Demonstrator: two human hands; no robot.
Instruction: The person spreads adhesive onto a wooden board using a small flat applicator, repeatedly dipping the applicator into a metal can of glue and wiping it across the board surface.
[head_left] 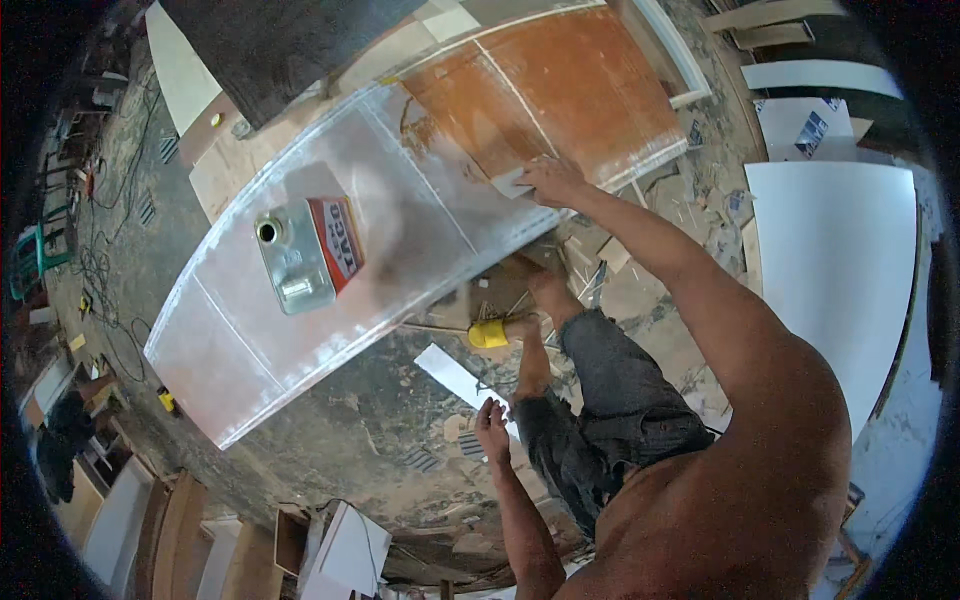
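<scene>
Near, left hand [492, 432] hangs by white strip [450, 372], fingers loosely curled; can't tell from here if anything held. Beyond, tin [294, 258] stands on left of panel [580, 75], seemingly for easy reach. Farther, right hand [553, 183] grips pale pad [510, 184] where orange meets grey, likely held flat for even contact.

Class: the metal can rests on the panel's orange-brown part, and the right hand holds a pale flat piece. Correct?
Not quite: in the head view, the metal can rests on the panel's whitish part, not the orange-brown. The right hand does hold a pale flat piece.
</scene>
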